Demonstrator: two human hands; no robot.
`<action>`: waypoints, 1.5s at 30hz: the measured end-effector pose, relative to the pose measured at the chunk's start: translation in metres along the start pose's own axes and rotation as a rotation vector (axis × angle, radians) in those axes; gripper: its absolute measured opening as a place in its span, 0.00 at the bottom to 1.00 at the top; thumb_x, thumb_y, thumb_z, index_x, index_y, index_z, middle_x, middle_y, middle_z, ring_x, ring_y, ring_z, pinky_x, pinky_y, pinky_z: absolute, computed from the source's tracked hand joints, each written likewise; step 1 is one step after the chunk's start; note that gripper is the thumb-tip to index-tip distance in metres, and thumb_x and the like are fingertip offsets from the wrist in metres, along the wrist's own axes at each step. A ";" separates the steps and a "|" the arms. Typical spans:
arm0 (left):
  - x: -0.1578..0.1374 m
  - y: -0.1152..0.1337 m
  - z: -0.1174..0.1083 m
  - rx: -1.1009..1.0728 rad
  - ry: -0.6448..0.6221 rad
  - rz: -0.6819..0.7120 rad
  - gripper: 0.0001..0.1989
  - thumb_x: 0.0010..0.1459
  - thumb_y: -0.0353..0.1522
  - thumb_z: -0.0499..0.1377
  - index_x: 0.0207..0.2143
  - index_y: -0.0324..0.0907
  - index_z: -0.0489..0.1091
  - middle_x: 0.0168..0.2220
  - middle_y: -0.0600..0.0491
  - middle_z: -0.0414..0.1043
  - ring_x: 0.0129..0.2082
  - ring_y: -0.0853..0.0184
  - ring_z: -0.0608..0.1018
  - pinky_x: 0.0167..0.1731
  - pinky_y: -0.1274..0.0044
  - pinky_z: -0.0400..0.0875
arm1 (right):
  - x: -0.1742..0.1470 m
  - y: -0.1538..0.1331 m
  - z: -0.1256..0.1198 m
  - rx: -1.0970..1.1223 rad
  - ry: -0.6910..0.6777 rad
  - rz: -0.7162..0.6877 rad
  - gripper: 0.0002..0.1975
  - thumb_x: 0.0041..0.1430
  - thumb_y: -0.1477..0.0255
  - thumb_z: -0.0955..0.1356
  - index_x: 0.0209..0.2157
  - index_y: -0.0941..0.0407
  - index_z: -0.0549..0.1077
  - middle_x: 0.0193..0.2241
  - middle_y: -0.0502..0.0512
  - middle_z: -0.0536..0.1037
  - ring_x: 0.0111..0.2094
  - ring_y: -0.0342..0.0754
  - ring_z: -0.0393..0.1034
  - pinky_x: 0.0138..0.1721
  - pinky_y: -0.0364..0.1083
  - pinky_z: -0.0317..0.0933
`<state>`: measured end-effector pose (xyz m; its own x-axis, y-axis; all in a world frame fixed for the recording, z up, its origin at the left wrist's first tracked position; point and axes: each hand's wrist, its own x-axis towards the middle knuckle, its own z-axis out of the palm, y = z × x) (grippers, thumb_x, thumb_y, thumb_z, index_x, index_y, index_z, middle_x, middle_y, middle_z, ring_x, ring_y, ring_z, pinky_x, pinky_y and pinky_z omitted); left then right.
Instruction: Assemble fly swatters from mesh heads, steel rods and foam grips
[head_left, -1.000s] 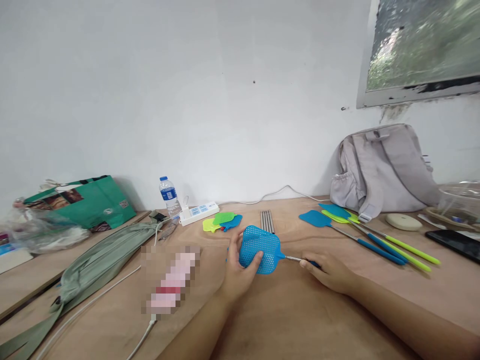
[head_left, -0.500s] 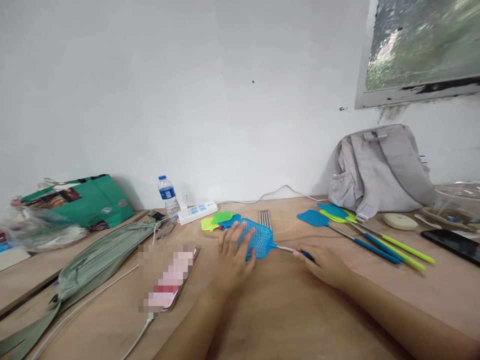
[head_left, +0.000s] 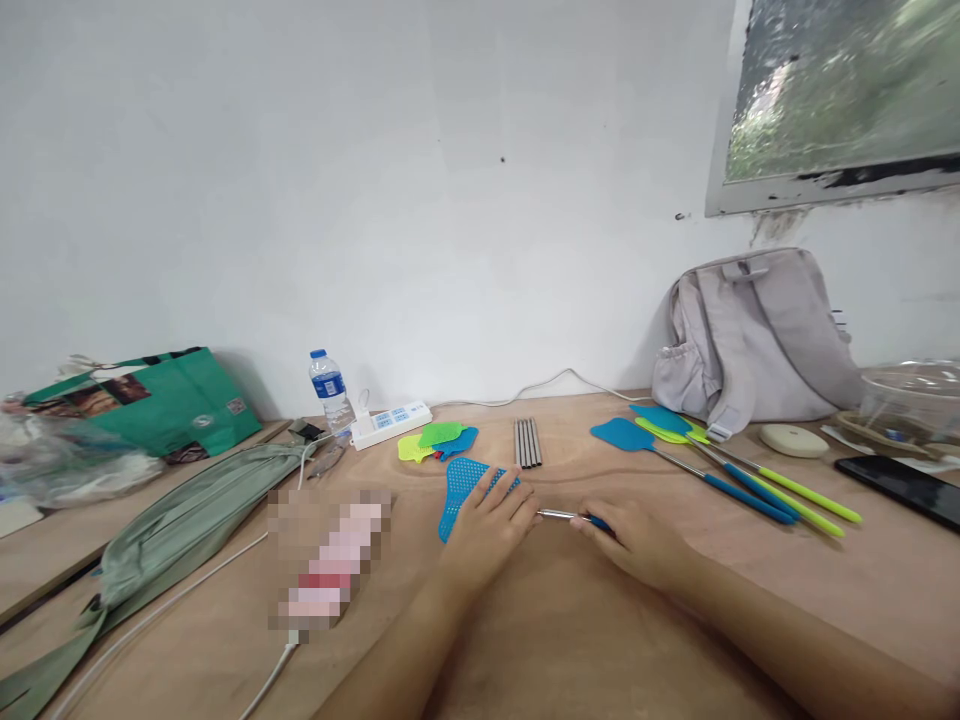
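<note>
Left hand point(head_left: 495, 515) has shifted right, partly hiding blue swatter point(head_left: 465, 482) near metal tubes point(head_left: 527, 443).

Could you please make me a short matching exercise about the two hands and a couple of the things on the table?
Column one
1. Left hand
2. Metal tubes
3. Right hand
4. Backpack

Column two
A. Holding a blue handle with a metal shaft
B. Pale grey, at the back right of the table
C. Over part of a blue mesh swatter head
D. Lying side by side in a row

Right pairs: 1-C, 2-D, 3-A, 4-B.
</note>
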<state>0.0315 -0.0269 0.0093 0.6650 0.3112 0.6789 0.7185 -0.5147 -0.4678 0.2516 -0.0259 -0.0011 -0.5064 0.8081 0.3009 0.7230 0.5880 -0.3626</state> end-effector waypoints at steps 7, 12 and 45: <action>-0.001 -0.006 -0.009 0.033 -0.122 0.078 0.08 0.57 0.29 0.51 0.38 0.46 0.67 0.43 0.60 0.70 0.50 0.65 0.65 0.55 0.69 0.45 | 0.000 -0.005 -0.003 0.054 -0.003 -0.014 0.21 0.60 0.58 0.54 0.33 0.55 0.71 0.30 0.55 0.77 0.31 0.47 0.69 0.31 0.43 0.57; 0.000 -0.013 -0.013 0.031 -0.180 0.090 0.09 0.57 0.30 0.50 0.39 0.47 0.67 0.44 0.59 0.69 0.51 0.64 0.63 0.54 0.68 0.45 | 0.004 -0.001 -0.004 0.023 0.025 -0.068 0.21 0.60 0.58 0.54 0.35 0.52 0.73 0.29 0.54 0.77 0.30 0.47 0.70 0.32 0.44 0.59; 0.006 -0.021 -0.022 0.108 -0.215 -0.124 0.10 0.55 0.27 0.51 0.40 0.42 0.65 0.38 0.51 0.69 0.39 0.64 0.70 0.39 0.72 0.63 | 0.006 0.017 -0.016 -0.174 0.088 -0.001 0.20 0.61 0.60 0.52 0.31 0.55 0.70 0.29 0.55 0.76 0.30 0.47 0.68 0.28 0.43 0.54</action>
<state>0.0157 -0.0320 0.0357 0.5906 0.5349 0.6042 0.8068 -0.3777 -0.4543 0.2684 -0.0118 0.0089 -0.4694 0.7969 0.3803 0.7965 0.5680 -0.2070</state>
